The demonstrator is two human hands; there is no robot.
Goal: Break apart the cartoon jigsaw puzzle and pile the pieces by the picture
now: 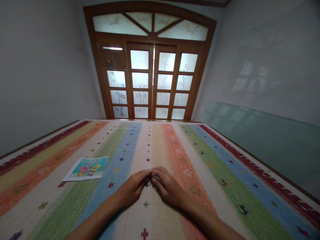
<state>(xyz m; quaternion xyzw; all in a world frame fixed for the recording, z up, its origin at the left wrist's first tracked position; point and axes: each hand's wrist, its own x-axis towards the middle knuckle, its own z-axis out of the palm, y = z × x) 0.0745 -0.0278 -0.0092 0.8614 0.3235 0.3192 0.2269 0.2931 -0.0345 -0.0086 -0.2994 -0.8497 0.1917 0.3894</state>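
Small dark object (155, 179) sits near the middle of the scene, caught where our two hands meet, and it is too covered by fingers for us to say what it is. Largest around us is the striped mat (225, 173), which spreads from the near edge to the far wall in bands of green, blue, orange and cream, and everything we handle lies on it. Beyond it, at the far end, stands the wooden door (150, 80) with frosted panes, shut and letting in the only light. A glass sheet (262, 140) leans along the right wall, well apart from our hands; we judge it is parked there out of the way. To the left, flat and face up on the mat, lies a picture card (86, 168) with cartoon figures, near enough that we can glance at it, which seems to be why it lies so. Our left hand (133, 188) and right hand (170, 190) come in from the near side, both resting low on the mat, probably for steadiness. Their fingers are drawn in narrow, tips touching, with the right hand curled over the object and the left pressing it from the other side, so that it is held from both sides.
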